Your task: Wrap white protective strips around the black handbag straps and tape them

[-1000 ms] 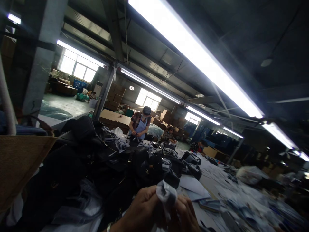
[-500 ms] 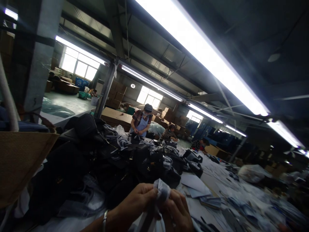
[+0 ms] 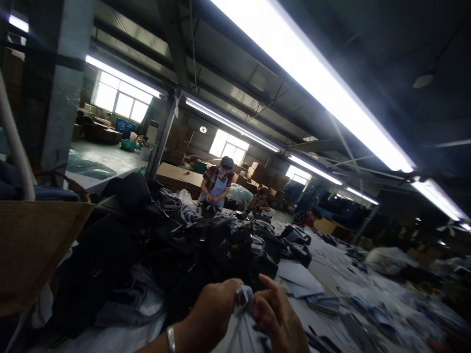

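Note:
My left hand (image 3: 209, 311), a silver bracelet on its wrist, is closed on a pale strap (image 3: 243, 298) wrapped in thin whitish material. The strap is bent into a small loop at my fingertips, and its long ends hang below. My right hand (image 3: 281, 316) is at the loop's right side, index finger raised and the other fingers curled against the strap; their exact hold is partly hidden. Just beyond my hands lies a heap of black bags (image 3: 217, 240) with gold-coloured metal fittings and pale wrapped straps.
A tan woven-looking panel (image 3: 40, 250) stands close on the left. White sheets (image 3: 300, 277) and scattered pale wrapping (image 3: 371, 289) cover the table to the right. Across the heap a person in a blue apron (image 3: 220, 189) works with both hands; other people sit farther back.
My right index finger has lifted off the strap and straightened. The loop now shows a more open hole. My left hand keeps its hold, and the view has shifted slightly.

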The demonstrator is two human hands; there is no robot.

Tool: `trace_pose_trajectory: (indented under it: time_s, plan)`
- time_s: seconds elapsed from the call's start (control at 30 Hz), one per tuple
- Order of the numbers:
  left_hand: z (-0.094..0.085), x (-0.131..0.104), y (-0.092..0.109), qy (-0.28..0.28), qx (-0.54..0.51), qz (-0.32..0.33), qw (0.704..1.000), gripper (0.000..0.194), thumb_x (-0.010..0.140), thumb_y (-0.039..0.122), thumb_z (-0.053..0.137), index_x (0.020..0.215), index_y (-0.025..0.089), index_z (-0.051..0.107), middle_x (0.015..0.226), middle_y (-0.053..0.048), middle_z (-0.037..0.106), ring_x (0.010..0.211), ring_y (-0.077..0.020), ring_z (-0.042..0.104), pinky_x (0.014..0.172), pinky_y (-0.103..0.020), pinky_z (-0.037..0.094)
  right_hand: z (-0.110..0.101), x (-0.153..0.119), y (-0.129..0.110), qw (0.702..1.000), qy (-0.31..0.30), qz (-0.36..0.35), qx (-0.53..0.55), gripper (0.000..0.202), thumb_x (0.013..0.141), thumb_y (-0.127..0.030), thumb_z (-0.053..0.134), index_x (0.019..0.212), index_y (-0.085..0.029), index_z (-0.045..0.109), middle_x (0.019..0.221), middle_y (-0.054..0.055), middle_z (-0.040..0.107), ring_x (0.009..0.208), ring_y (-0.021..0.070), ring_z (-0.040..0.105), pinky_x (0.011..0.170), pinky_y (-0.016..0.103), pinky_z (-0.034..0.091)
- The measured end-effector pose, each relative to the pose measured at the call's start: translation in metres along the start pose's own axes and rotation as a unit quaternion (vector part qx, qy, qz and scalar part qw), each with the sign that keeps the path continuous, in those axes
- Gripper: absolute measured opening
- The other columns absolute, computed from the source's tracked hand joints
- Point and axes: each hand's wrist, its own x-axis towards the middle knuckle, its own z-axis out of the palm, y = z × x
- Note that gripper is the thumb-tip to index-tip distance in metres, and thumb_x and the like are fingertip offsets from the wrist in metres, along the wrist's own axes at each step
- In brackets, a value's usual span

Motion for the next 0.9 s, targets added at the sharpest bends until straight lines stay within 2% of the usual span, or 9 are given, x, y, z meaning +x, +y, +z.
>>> trace_pose_trajectory:
  time_s: [0.1,0.2,0.3,0.47,0.57,0.63,0.73,0.8,0.9]
  plan:
    - [0.011,-0.002,-0.007,-0.007,0.112,0.073,0.991,0.031,0.096,0.028,0.04,0.109,0.012,0.062,0.089,-0.016,0.069,0.077,-0.0243,0.064,0.067,-0.031,0.044,-0.008,0.008,-0.017,0.991,-0.094,-0.036,-0.093,0.041,0.081,-0.051,0.06,0.11,-0.022,0.065,0.083,0.004,0.072,0.072,0.0212,0.068,0.066,0.028,0.053]
    - [0.017,-0.002,-0.002,-0.002,0.037,0.045,0.998,0.035,0.096,0.027,0.038,0.12,0.012,0.058,0.104,-0.018,0.069,0.094,-0.0268,0.065,0.08,-0.033,0.048,-0.01,0.01,-0.02,0.981,-0.13,-0.06,-0.128,0.031,0.086,-0.044,0.057,0.108,-0.023,0.065,0.099,0.006,0.072,0.091,0.0234,0.068,0.079,0.029,0.052]
    - [0.017,-0.001,0.009,0.015,-0.131,-0.024,0.991,0.036,0.098,0.032,0.037,0.126,0.018,0.056,0.121,-0.012,0.064,0.11,-0.0239,0.06,0.095,-0.032,0.044,-0.004,0.005,-0.013,0.987,-0.062,-0.052,-0.136,0.028,0.088,-0.044,0.054,0.106,-0.024,0.064,0.097,0.004,0.072,0.087,0.0222,0.069,0.078,0.029,0.053]
    - [0.021,-0.003,0.022,0.02,-0.362,-0.116,0.925,0.039,0.096,0.042,0.044,0.124,0.02,0.059,0.126,-0.009,0.061,0.116,-0.0241,0.056,0.101,-0.033,0.041,0.021,-0.013,-0.008,0.984,0.128,-0.035,-0.121,0.035,0.086,-0.05,0.056,0.106,-0.023,0.064,0.099,0.007,0.072,0.09,0.0245,0.069,0.078,0.03,0.054]
    - [0.029,-0.008,0.019,0.026,-0.431,-0.154,0.889,0.048,0.093,0.05,0.046,0.127,0.018,0.056,0.124,-0.011,0.062,0.109,-0.0256,0.058,0.096,-0.035,0.045,0.038,-0.025,-0.008,0.966,0.231,-0.007,-0.116,0.04,0.086,-0.052,0.056,0.111,-0.021,0.062,0.106,0.011,0.071,0.094,0.0257,0.069,0.078,0.03,0.054]
    - [0.032,-0.012,0.015,0.046,-0.414,-0.162,0.895,0.05,0.093,0.052,0.044,0.128,0.018,0.055,0.119,-0.011,0.063,0.104,-0.0254,0.059,0.092,-0.035,0.046,0.043,-0.029,-0.005,0.963,0.248,0.01,-0.103,0.043,0.085,-0.053,0.057,0.111,-0.019,0.061,0.107,0.013,0.07,0.093,0.0255,0.069,0.076,0.029,0.054]
    - [0.025,-0.015,0.007,0.063,-0.278,-0.099,0.953,0.047,0.095,0.049,0.038,0.128,0.018,0.054,0.114,-0.012,0.06,0.103,-0.0245,0.057,0.088,-0.034,0.046,0.036,-0.024,0.002,0.988,0.143,0.014,-0.059,0.045,0.082,-0.058,0.058,0.104,-0.019,0.06,0.097,0.01,0.072,0.084,0.0241,0.07,0.07,0.028,0.054]
    - [0.015,-0.015,0.005,0.022,-0.168,-0.02,0.985,0.046,0.095,0.047,0.038,0.127,0.018,0.055,0.106,-0.011,0.058,0.098,-0.0236,0.057,0.084,-0.033,0.047,0.023,-0.017,0.006,0.998,0.038,-0.005,-0.053,0.049,0.076,-0.065,0.06,0.098,-0.021,0.059,0.09,0.007,0.073,0.078,0.0235,0.07,0.068,0.028,0.054]
    - [-0.004,-0.011,0.007,-0.067,-0.07,0.033,0.995,0.042,0.095,0.045,0.037,0.12,0.019,0.059,0.096,-0.009,0.058,0.087,-0.0213,0.057,0.079,-0.031,0.047,0.006,-0.009,0.01,0.992,-0.067,-0.043,-0.098,0.059,0.064,-0.074,0.064,0.096,-0.024,0.059,0.083,0.003,0.073,0.07,0.0238,0.069,0.065,0.029,0.052]
